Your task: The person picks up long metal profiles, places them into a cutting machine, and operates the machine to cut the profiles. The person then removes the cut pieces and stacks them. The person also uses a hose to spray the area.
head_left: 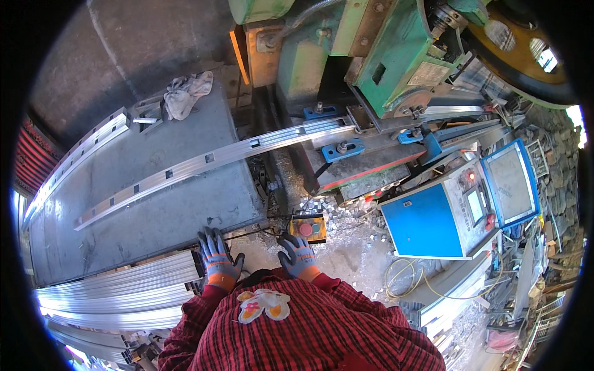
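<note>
My left hand, in a grey and orange glove with dark fingertips, lies at the near edge of the grey worktable. Its fingers are stretched out and apart, with nothing in them. My right hand, gloved alike, is just below a yellow push-button box with a red and a green button. Its fingers reach toward the box's near left side; whether they touch it I cannot tell. A long aluminium profile with square holes runs across the worktable into the green punch press. Neither hand touches the profile.
Another punched profile and a crumpled rag lie at the table's far side. Stacked profiles are at my left. Blue clamps sit on the press bed. A blue control cabinet stands right, beside a loose yellow hose. Metal scraps litter the floor.
</note>
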Tool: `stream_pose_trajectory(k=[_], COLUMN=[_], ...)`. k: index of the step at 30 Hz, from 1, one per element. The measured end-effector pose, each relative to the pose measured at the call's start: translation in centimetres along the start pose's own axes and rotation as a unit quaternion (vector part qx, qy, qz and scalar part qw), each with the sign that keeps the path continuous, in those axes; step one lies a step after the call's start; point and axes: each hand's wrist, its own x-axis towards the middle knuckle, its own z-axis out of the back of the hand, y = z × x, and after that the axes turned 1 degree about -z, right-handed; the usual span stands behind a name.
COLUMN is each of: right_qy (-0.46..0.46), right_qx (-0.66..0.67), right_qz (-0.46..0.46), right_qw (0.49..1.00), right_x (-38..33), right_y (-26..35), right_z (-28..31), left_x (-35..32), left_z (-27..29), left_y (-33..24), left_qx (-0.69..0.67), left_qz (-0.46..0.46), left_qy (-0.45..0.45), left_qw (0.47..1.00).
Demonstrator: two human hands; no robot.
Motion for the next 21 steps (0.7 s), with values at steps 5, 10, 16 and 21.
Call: stream_pose_trajectory(k=[5, 10, 16, 21], right_qy=[0.035, 0.083, 0.109, 0.111], right_qx=[-0.021, -0.023, -0.028, -0.022], right_qz=[-0.009, -0.034, -0.054, -0.058], right_qw=[0.999, 0.996, 0.992, 0.992], right_x=[-0.29, -0.72, -0.74, -0.63], right_y=[-0.14, -0.79, -0.78, -0.38], right_z=[-0.25, -0.84, -0.76, -0.39], left_x=[0.01, -0.03, 0.12, 0.06], left_z=[-0.22, -0.07, 0.04, 0.21], left_y=[0.08, 0.03, -0.23, -0.26], left_qx=[0.002, -0.006, -0.009, -0.006], left_qz=[-0.006, -0.001, -0.001, 0.003], left_qy=[-0.007, -0.003, 0.001, 0.007], left_qw=[1.0, 1.0, 1.0, 1.0])
